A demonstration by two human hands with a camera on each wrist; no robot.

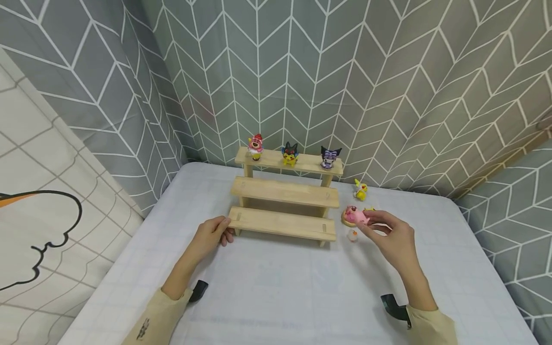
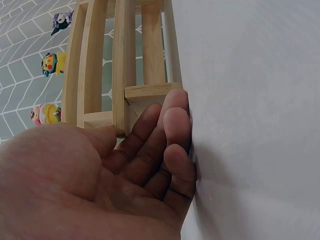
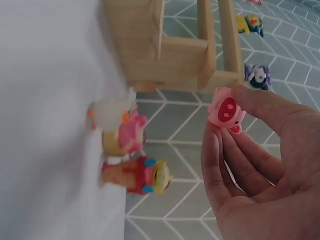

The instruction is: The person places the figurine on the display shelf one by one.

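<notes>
A three-step wooden display stand (image 1: pixel 282 223) stands on the white-covered table. My left hand (image 1: pixel 211 235) grips the left end of its lowest step, thumb at the board's edge and fingers curled below, as the left wrist view (image 2: pixel 150 170) shows closely. To the right of the stand, my right hand (image 1: pixel 394 237) pinches a small pink pig figurine (image 3: pixel 226 111) between thumb and fingertips, above the table. Near it stand a white figurine with orange parts (image 3: pixel 109 114), a pink figurine on a tan base (image 3: pixel 132 134) and a red, blue and yellow figurine (image 3: pixel 145 176).
On the top step stand a red-hatted figurine (image 1: pixel 256 147), a yellow one with a dark hood (image 1: pixel 290 155) and a purple-black one (image 1: pixel 330 157). A yellow-white figurine (image 1: pixel 360 190) is farther back on the right. Patterned curtains (image 1: pixel 276 72) enclose the table (image 1: pixel 276 297).
</notes>
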